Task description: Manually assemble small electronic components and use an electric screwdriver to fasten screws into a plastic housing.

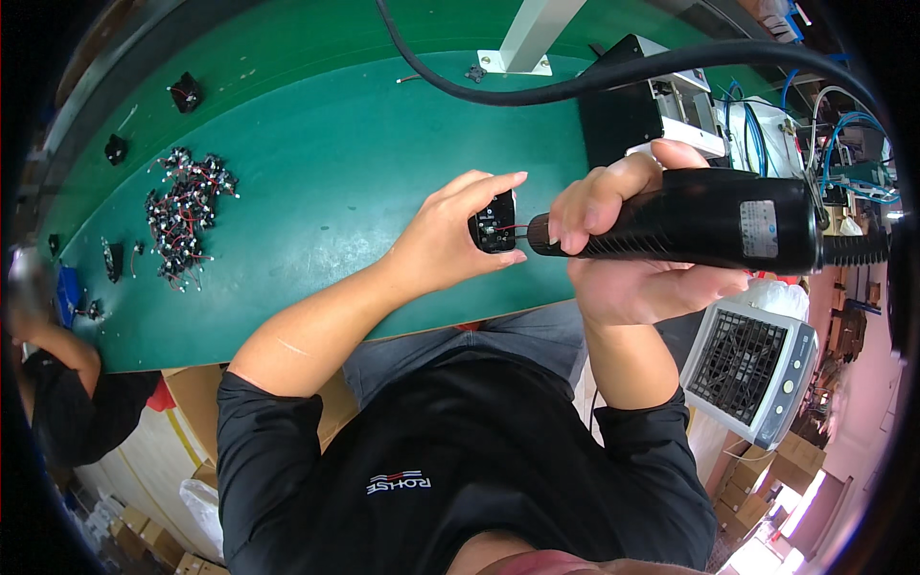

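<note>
My left hand [444, 234] grips a small black square part [494, 222] by its edges, thumb on one side and fingers on the other. Small light marks and a short red wire show on the part's face. A thick black electric screwdriver [690, 220] lies in my right hand [613, 240], fingers wrapped round its body. Its narrow bit points left and meets the right side of the black part; whether it sits in a screw I cannot tell. Over on the left lies a pile of small wired connectors [185, 216] with red and black leads.
Several black parts [186, 93] lie about the green table [316, 182]. A black cable [556, 92] arches over the work area. Behind my right hand stands a black and white machine [632, 105]; a grey fan unit [743, 364] is lower right. Another person's arm [69, 347] reaches in at far left.
</note>
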Demonstrator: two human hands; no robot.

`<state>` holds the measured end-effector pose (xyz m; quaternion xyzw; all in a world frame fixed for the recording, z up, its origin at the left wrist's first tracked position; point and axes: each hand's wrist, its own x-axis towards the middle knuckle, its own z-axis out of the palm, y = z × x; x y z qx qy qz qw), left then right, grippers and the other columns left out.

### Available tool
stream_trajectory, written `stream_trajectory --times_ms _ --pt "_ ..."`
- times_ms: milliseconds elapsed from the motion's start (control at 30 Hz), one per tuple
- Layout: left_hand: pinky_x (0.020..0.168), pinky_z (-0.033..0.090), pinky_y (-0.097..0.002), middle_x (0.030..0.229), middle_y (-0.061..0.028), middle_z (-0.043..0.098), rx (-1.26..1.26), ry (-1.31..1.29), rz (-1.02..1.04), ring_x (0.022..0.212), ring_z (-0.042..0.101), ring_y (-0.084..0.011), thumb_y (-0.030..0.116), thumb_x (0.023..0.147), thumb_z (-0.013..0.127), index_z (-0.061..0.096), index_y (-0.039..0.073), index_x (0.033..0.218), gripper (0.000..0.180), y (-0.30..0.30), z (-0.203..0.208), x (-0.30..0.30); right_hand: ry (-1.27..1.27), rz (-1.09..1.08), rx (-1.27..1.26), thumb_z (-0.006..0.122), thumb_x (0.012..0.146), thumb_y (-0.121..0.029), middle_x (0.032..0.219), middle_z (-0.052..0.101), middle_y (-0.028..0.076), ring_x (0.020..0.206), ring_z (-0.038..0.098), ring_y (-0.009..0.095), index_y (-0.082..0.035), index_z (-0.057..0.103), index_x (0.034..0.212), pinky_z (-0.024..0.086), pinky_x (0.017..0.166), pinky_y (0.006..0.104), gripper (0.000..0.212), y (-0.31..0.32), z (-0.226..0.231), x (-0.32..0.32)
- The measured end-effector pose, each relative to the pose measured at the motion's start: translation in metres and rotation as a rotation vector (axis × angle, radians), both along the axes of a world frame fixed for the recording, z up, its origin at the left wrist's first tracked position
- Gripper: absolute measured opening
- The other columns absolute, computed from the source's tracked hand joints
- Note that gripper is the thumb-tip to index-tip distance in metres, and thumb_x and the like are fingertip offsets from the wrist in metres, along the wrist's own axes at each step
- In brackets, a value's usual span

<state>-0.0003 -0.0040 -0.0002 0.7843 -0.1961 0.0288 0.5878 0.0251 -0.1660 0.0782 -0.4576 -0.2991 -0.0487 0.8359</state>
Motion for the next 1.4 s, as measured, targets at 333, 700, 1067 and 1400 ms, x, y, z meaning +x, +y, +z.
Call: stream_trajectory --times_ms 333,700,1067,1400 --pt "0.083 0.052 -0.0373 0.106 -0.0123 0.061 -0.029 0.014 -0.016 0.092 0.061 -0.0267 0.01 0.065 0.088 0.055 0.007 0.136 0.078 0.0 -0.001 0.0 0.001 -0.017 -0.026 0.034 0.079 -0.09 0.071 0.053 0.007 0.053 0.054 0.018 -0.004 0.045 0.137 0.049 0.051 0.0348 0.105 0.003 -0.005 0.002" --pt "0.084 0.052 -0.0365 0.101 -0.0117 0.068 -0.019 0.057 0.016 0.091 0.065 -0.0262 0.014 0.06 0.092 0.059 0.007 0.134 0.081 0.003 -0.004 0.0 0.08 0.048 0.079 0.052 0.066 -0.092 0.071 0.055 0.008 0.052 0.055 0.018 -0.007 0.051 0.121 0.049 0.05 0.0343 0.101 0.009 -0.018 0.001" --pt "0.086 0.053 -0.0354 0.108 -0.013 0.066 0.039 0.073 -0.025 0.093 0.065 -0.025 0.017 0.062 0.092 0.056 0.008 0.138 0.084 0.005 -0.007 0.008 0.168 -0.149 -0.195 0.043 0.076 -0.089 0.071 0.056 0.007 0.05 0.055 0.015 0.0 0.046 0.125 0.048 0.047 0.029 0.102 0.017 -0.019 0.005" --pt "0.095 0.048 -0.0409 0.127 -0.0185 0.044 0.079 -0.001 0.121 0.11 0.055 -0.036 0.028 0.071 0.087 0.038 0.003 0.144 0.091 0.022 -0.002 0.015 0.018 0.083 0.177 0.047 0.085 -0.08 0.078 0.057 0.009 0.055 0.056 0.018 0.003 0.041 0.138 0.049 0.052 0.0328 0.099 0.014 0.053 0.025"
